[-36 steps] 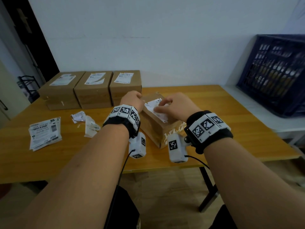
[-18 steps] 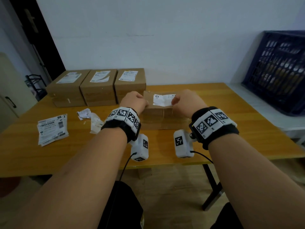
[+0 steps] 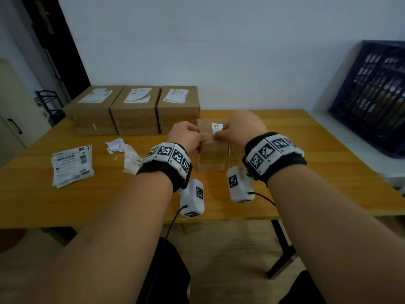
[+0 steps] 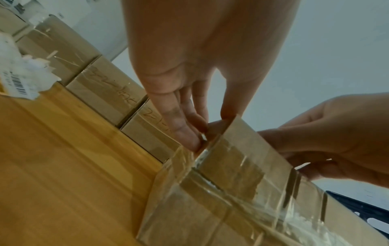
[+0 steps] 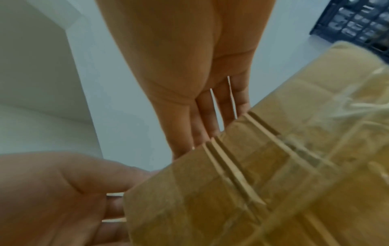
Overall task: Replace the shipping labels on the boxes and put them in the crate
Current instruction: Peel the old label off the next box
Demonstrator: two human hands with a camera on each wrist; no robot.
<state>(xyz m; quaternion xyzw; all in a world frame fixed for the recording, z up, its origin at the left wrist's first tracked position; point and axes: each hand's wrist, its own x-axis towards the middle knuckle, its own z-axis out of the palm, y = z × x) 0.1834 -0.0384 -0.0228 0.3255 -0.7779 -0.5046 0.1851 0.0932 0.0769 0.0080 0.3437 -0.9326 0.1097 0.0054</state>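
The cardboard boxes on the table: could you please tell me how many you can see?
4. Three boxes stand side by side in a row against the wall at the table's back left; the fourth box stands in front of them, gripped by the left hand and right hand.

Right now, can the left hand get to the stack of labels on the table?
Probably yes, once it lets go: the left hand holds the box, and the stack of labels lies flat beyond some paper scraps, uncovered.
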